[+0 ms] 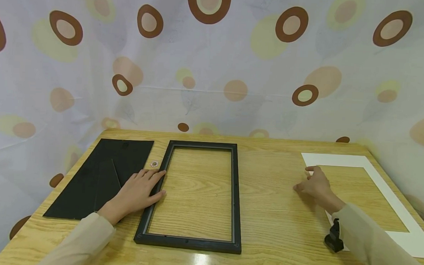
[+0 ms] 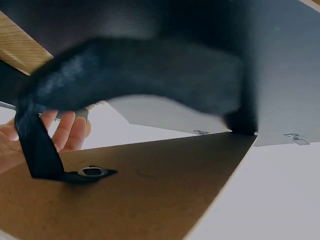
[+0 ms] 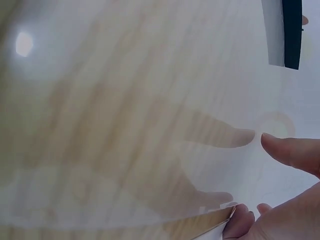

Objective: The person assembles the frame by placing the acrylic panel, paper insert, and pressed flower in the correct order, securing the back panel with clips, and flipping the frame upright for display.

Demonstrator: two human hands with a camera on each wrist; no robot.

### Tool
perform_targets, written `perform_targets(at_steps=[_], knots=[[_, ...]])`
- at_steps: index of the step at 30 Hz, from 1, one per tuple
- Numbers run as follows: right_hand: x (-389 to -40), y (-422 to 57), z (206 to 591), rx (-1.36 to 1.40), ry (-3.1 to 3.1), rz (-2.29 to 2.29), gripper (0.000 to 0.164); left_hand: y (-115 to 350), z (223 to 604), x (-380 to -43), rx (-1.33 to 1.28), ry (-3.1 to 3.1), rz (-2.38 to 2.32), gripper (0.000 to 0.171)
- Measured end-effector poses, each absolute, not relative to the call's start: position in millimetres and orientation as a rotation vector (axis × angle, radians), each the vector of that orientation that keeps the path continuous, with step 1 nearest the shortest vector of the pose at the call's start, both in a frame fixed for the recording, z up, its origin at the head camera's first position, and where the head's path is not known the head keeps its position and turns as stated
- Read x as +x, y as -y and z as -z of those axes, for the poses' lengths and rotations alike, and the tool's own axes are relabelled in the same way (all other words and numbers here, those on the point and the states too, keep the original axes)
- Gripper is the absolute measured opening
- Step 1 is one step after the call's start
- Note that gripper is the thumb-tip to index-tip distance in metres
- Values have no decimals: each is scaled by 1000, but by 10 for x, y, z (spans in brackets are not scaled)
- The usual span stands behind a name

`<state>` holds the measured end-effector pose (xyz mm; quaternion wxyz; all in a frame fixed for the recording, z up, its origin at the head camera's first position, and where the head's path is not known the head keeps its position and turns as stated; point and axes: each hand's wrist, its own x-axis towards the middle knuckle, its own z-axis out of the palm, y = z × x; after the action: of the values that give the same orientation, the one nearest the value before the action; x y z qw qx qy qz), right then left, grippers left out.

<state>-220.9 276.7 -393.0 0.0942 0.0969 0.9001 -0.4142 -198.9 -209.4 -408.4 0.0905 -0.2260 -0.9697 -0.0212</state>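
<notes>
Risks: frame [image 1: 188, 242] lies flat mid-counter, its inner ledge facing up. The counter [image 1: 269, 215] looks glossy, so a sideways push from the left hand [image 1: 138, 188] could skid it. White mat [image 1: 392, 200] lies flat at the right end; it looks thin, so lifting it by one edge could bend or crease it. Poor finger purchase on that edge would be the likely cause of a slip or drop. Black backing board [image 1: 83, 182] with its stand [image 1: 106, 183] sits just left of the frame, partly below the left wrist; a dragging sleeve [image 1: 89, 238] could snag the stand or shift the board

Hands: left has fingers loosely spread, thumb apart, fingertips resting on the frame's left side. Looks like a light touch, not a grip. Right hand [image 1: 317, 186] is at the mat's left side, fingers loosely bent, clear gap between thumb and forefinger. No firm hold seen; can't tell if the lower fingers touch the mat edge, right wrist view is too murky there
</notes>
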Motion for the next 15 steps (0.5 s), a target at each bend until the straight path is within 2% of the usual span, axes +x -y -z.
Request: perform_targets(at_steps=[15], knots=[[-2172, -2819, 3924, 287, -2602, 1407, 74, 2096, 4078, -1991, -676, 2887, 55, 61]])
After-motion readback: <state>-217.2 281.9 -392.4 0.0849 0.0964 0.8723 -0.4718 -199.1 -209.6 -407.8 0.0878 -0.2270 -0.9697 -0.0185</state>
